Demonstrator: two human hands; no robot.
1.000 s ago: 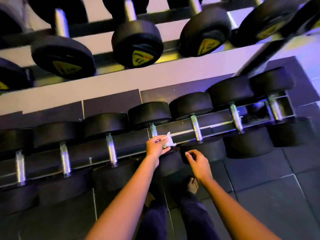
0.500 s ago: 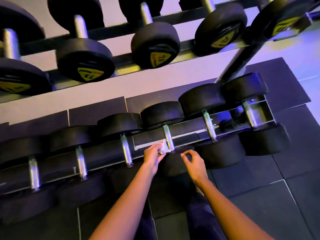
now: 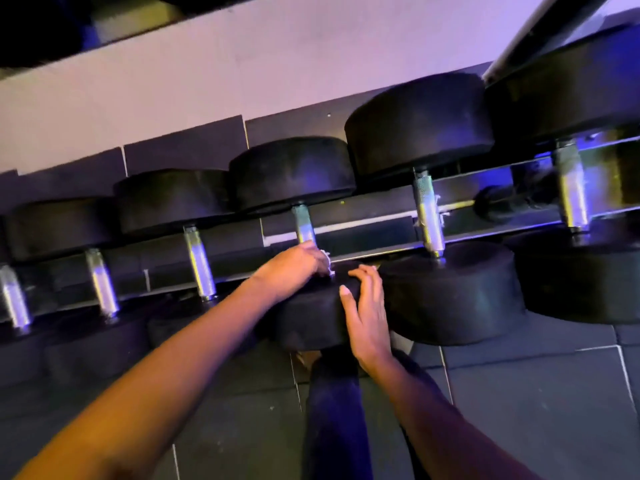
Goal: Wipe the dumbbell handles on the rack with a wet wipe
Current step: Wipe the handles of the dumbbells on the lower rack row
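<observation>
Gripping wet wipe point(image 3: 326, 261), dumbbells point(image 3: 419, 126) in rack point(image 3: 377, 204)

bare forearms point(image 3: 166, 368), dark trousers point(image 3: 334, 420)

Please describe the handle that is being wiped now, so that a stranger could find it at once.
Start at the lower rack with its row of black dumbbells. Among the chrome handles, take the handle just left of the flecked handle. It alone has the left hand holding a wipe at its near end, and the right hand on its near head.
</observation>
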